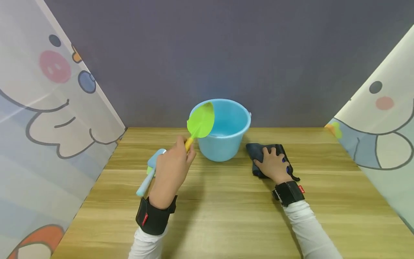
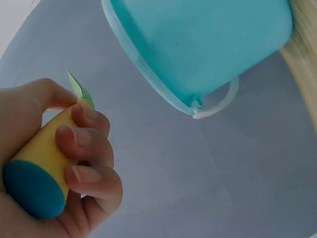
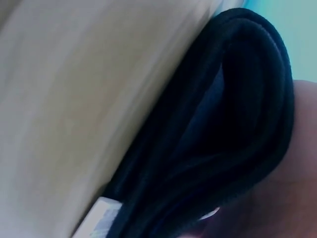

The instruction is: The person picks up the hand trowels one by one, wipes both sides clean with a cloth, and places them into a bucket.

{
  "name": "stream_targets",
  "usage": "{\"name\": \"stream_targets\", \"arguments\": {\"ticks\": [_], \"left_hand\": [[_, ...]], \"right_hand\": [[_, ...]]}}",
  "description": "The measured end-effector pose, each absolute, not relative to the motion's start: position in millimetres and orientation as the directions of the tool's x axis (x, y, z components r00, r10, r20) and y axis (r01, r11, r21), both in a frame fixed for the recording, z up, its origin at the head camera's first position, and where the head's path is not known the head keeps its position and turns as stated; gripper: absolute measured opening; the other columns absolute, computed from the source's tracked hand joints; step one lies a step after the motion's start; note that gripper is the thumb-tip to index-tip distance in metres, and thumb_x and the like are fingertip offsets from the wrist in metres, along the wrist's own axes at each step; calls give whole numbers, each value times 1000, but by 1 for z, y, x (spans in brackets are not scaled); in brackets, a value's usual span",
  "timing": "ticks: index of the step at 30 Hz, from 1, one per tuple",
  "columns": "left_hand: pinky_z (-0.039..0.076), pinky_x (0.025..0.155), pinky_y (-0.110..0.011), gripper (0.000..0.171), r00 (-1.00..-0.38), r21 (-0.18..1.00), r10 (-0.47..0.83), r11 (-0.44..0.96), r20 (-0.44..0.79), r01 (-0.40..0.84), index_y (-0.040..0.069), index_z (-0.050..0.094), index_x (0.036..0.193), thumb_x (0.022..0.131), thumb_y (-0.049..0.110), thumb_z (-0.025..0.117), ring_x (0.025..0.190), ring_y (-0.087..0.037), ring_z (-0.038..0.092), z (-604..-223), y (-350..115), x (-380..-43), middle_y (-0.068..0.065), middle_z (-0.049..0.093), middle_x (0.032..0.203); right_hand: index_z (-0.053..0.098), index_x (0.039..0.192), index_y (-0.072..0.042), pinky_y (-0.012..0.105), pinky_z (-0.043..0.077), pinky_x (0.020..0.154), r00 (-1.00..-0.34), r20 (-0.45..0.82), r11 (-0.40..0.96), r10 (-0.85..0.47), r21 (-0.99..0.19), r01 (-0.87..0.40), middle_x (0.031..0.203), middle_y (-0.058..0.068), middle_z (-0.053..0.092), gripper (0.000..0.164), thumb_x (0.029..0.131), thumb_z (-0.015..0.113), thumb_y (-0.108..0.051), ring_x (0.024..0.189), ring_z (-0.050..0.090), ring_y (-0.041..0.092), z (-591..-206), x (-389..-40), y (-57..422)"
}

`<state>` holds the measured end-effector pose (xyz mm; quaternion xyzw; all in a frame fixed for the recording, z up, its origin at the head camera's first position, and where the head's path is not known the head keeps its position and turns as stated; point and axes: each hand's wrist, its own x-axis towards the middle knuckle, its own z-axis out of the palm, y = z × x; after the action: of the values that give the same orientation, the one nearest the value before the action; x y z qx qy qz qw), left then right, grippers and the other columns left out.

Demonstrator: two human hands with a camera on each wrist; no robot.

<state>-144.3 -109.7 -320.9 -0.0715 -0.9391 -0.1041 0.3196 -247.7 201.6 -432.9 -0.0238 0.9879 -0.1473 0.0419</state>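
Observation:
My left hand point(image 1: 173, 165) grips a toy shovel by its yellow handle point(image 2: 42, 144), which ends in a teal cap. The shovel's green blade point(image 1: 201, 120) is raised, overlapping the left rim of the light blue bucket point(image 1: 220, 149) in the head view. On the table to the bucket's right, my right hand point(image 1: 275, 165) rests with spread fingers on a folded dark cloth point(image 1: 255, 149). The right wrist view shows the cloth point(image 3: 233, 163) in thick layers, with a white tag point(image 3: 100, 218) at its lower edge.
Left of the bucket, a light blue toy shovel point(image 1: 147, 181) lies on the wooden table point(image 1: 220, 216), with a light green piece partly under it. A dark grey panel point(image 1: 220, 50) stands behind the bucket. Printed cartoon panels point(image 1: 372, 136) flank both sides.

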Motion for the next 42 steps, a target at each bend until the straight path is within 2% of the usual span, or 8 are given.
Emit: {"name": "stream_targets", "arguments": {"ticks": [6,11,15,19,24,33,38,42], "left_hand": [[25,39,-26,26,-774,171,83,955,627,241,3,62,101,100,28,67,42,-15,39,-312,-99,-150,-2,47,61],[25,41,-27,23,-759,156,109,951,642,268,5,60,94,100,27,65,45,-15,37,-307,-94,-157,-1,43,62],[23,42,-27,22,-761,148,120,950,638,274,5,59,95,101,26,64,45,-14,36,-306,-93,-160,-1,43,62],[22,41,-26,25,-754,124,132,954,644,274,5,60,96,101,29,64,43,-14,35,-308,-92,-161,-1,44,61],[20,40,-25,29,-734,60,150,966,662,252,4,58,93,100,31,65,41,-14,32,-314,-93,-160,0,40,58],[21,42,-26,29,-742,67,168,959,649,275,6,55,90,100,30,67,43,-14,34,-317,-96,-160,1,38,59],[22,41,-27,30,-720,40,181,960,670,278,6,55,88,99,31,68,43,-13,34,-317,-95,-164,0,38,59],[22,41,-26,31,-708,32,191,957,680,289,6,54,86,98,31,69,44,-13,33,-318,-95,-166,1,36,59]], "right_hand": [[32,152,5,86,32,95,-995,-85,959,-51,-284,-25,149,43,27,77,100,60,-45,125,32,76,-431,-246,200],[29,153,7,84,35,95,-997,-70,965,-40,-260,-21,150,42,27,84,98,60,-49,126,34,74,-429,-249,199],[32,153,5,84,34,98,-996,-69,967,-48,-253,-29,152,40,27,81,99,59,-49,130,31,73,-426,-252,197],[33,153,1,85,32,98,-993,-93,972,-78,-230,-55,153,39,28,70,103,56,-43,131,30,73,-425,-250,196],[41,149,0,81,42,88,-983,-57,967,-176,-198,-162,147,38,37,57,102,61,-25,120,41,73,-421,-246,196],[40,150,3,74,50,81,-978,-7,949,-208,-245,-200,148,37,37,63,97,68,-16,118,43,73,-423,-251,209],[45,143,8,71,49,87,-971,42,921,-234,-310,-236,144,37,41,62,90,74,-7,118,47,67,-425,-253,218],[51,116,7,63,44,90,-970,65,896,-233,-374,-240,120,32,50,38,87,74,-1,102,54,52,-425,-256,224]]}}
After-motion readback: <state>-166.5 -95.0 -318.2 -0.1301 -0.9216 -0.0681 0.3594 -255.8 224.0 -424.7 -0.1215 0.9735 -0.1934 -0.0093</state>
